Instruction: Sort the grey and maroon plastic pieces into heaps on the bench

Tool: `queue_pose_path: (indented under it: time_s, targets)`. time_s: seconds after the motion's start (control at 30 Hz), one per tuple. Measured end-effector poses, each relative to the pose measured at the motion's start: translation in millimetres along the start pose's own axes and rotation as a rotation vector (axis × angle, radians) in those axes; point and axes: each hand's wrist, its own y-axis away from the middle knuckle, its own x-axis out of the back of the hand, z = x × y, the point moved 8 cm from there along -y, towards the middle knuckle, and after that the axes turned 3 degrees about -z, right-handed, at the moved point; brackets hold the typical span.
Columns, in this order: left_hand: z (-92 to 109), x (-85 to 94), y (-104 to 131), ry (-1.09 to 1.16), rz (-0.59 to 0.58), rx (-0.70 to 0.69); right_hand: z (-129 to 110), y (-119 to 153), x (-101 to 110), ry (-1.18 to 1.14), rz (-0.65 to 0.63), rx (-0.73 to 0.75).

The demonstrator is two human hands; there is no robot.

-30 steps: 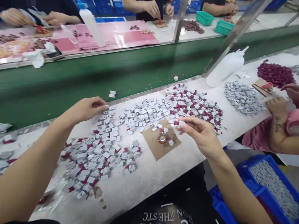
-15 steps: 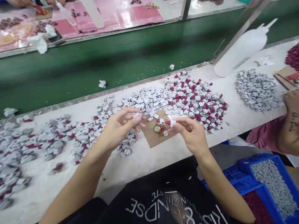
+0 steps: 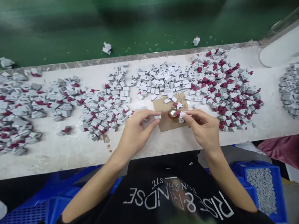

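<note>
My left hand (image 3: 140, 126) pinches a small light-grey piece (image 3: 157, 117) between thumb and fingertips, at the left edge of a cardboard square (image 3: 164, 123). In my right hand (image 3: 202, 124) is a small maroon and white piece (image 3: 181, 114), held by thumb and forefinger over the card's right side. A round red item with a gold rim (image 3: 173, 113) sits on the cardboard between the hands. Beyond the card lies a heap of light-grey pieces (image 3: 163, 76). Maroon and white pieces (image 3: 224, 88) are piled to the right.
More grey and maroon pieces (image 3: 102, 105) spread over the left of the white table (image 3: 137, 155). A green surface (image 3: 144, 28) runs behind it. At the far right stand a white container (image 3: 277, 46) and a grey heap (image 3: 291, 90). Blue crates (image 3: 280, 186) are below.
The view has turned downward, and the far table and the other person's arm have left it. Both hands still hold small pieces; the left has come nearer the cardboard.
</note>
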Motion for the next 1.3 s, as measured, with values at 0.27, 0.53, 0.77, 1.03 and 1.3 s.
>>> queue_pose_path:
  time_s: [0.27,0.53,0.77,1.03,1.3]
  targets:
    - [-4.4,-3.8,-10.9,0.145,-0.067,0.050,-4.2,4.1,-3.6,0.032,0.022,-0.036]
    - [-5.9,-10.9,-19.2,0.332,-0.121,0.072,-1.2,4.1,-2.2,0.045,0.025,-0.052]
    - [-4.8,-12.6,-30.3,0.377,-0.148,0.059,-3.1,2.5,-5.1,-0.046,0.040,-0.088]
    - [34.2,-22.3,-59.0,0.549,-0.271,-0.005,-27.0,-22.5,-20.8,-0.551,-0.067,-0.157]
    - [47.2,-28.9,-65.8,0.578,-0.349,-0.016,-37.4,-29.3,-18.9,-0.547,-0.048,-0.084]
